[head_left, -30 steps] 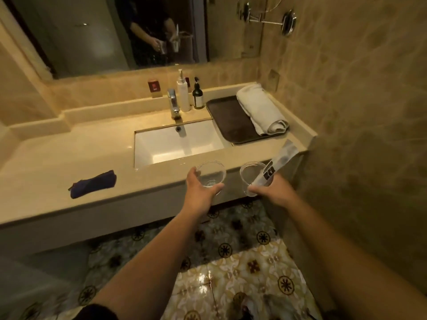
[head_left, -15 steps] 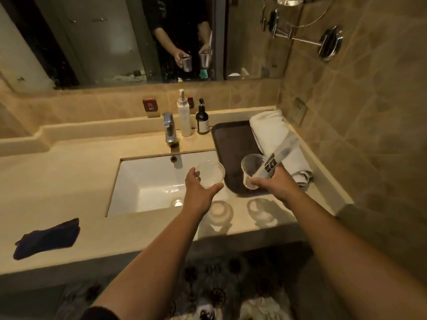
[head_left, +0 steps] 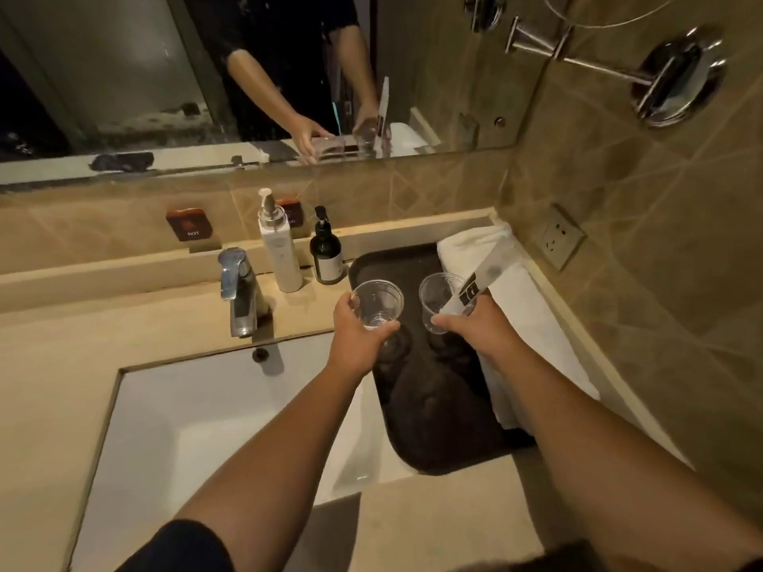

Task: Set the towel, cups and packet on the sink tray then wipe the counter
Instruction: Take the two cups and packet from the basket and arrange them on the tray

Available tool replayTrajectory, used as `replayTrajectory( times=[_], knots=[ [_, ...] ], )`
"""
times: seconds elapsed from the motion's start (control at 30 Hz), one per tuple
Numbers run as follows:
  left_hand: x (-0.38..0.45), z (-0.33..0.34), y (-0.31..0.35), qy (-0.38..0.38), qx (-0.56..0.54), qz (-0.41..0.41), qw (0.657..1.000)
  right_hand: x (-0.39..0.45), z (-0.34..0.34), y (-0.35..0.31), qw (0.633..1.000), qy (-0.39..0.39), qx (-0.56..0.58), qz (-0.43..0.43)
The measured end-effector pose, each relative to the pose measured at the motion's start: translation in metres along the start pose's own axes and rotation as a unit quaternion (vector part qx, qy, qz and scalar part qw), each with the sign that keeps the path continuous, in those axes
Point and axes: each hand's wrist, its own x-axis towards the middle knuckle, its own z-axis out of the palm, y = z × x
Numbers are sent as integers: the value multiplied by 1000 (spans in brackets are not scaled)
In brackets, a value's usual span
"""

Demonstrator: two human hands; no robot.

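Cups, two, clear plastic, both empty: one [head_left: 377,301] gripped by left hand [head_left: 358,338], other [head_left: 439,301] by right hand [head_left: 481,326] with long pale packet [head_left: 475,282] pinched against its rim, both held over dark tray [head_left: 437,414] right of white sink basin [head_left: 198,410]. Tray holding rolled white towel [head_left: 520,311] along its right side, next to wall. White pump bottle [head_left: 278,249] and dark pump bottle [head_left: 326,251] upright behind, beside faucet [head_left: 239,291].

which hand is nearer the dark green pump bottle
Left. The left hand holds a cup just in front of the dark green pump bottle, slightly to its right. The right hand is farther right, over the tray beside the towel.
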Motion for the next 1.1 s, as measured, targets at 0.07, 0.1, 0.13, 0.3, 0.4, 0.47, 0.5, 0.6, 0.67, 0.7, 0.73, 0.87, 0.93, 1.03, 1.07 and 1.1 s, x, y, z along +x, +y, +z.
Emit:
replayTrajectory(
  times=[0.07,0.1,0.13,0.3,0.4,0.47,0.5,0.6,0.67,0.7,0.73,0.87,0.93,1.03,1.07,1.1],
  knots=[
    [25,7,-4,2,2,-4,1000,26,8,2,1000,6,-9,3],
    [36,10,-6,4,6,-8,1000,38,12,3,1000,5,-10,5],
    [45,13,-8,5,8,-13,1000,48,16,5,1000,0,-10,7],
    [69,22,-18,5,14,-20,1000,87,29,16,999,-29,-23,14],
    [75,25,-23,7,16,-31,999,99,30,22,998,-51,-25,18],
    [78,27,-24,8,25,-30,999,105,28,24,998,-60,-23,21],
    [79,29,-25,8,31,-29,999,107,27,24,998,-63,-16,20],
    [80,32,-27,10,48,-28,998,110,25,26,997,-76,-3,25],
    [82,33,-27,15,56,-30,998,111,24,27,996,-85,-1,28],
    [83,33,-27,17,59,-33,998,112,24,27,996,-86,1,29],
    [84,34,-27,19,62,-35,997,112,24,27,996,-85,1,31],
    [85,35,-30,21,62,-30,997,111,17,27,994,-76,68,26],
    [85,35,-30,20,59,-28,998,109,12,26,992,-46,115,8],
    [84,34,-27,21,62,-29,997,108,4,21,993,55,102,7],
    [84,35,-26,21,63,-29,997,108,2,19,993,82,84,8],
    [84,35,-25,20,62,-29,997,109,0,17,993,101,68,4]
  ],
)
